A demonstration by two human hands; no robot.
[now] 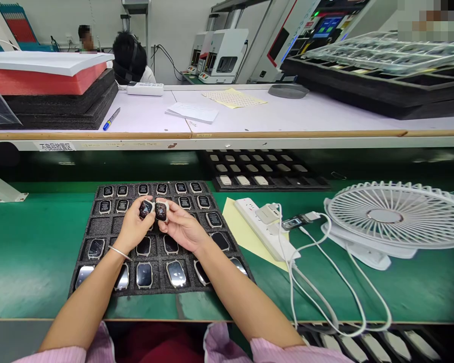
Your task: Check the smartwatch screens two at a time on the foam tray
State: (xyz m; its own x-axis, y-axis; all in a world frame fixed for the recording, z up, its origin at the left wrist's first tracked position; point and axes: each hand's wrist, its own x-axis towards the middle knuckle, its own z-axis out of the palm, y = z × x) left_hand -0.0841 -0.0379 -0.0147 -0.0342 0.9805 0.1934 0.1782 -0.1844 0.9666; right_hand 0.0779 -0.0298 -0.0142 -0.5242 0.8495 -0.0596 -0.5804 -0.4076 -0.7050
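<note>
My left hand (135, 224) is closed around a smartwatch body (146, 208) with a lit dark screen. A second smartwatch body (161, 210), its screen also facing me, is pinched in my right hand (183, 227). The two watches are side by side, close together, above a black foam tray (103, 225). Rows of strapless watch bodies lie in the tray's compartments. Those at the back, such as one watch (214, 219), show white text; in the front rows, a watch (144, 275) has a dark screen. My hands and forearms hide part of the tray.
Right of the tray are a white power strip (265, 232) with cables, a yellow sheet (232, 222) and a white fan (386, 217). Behind, another foam tray (272, 182) sits beneath a shelf (227, 136) bearing foam stacks, papers and a pen (112, 119). People sit beyond.
</note>
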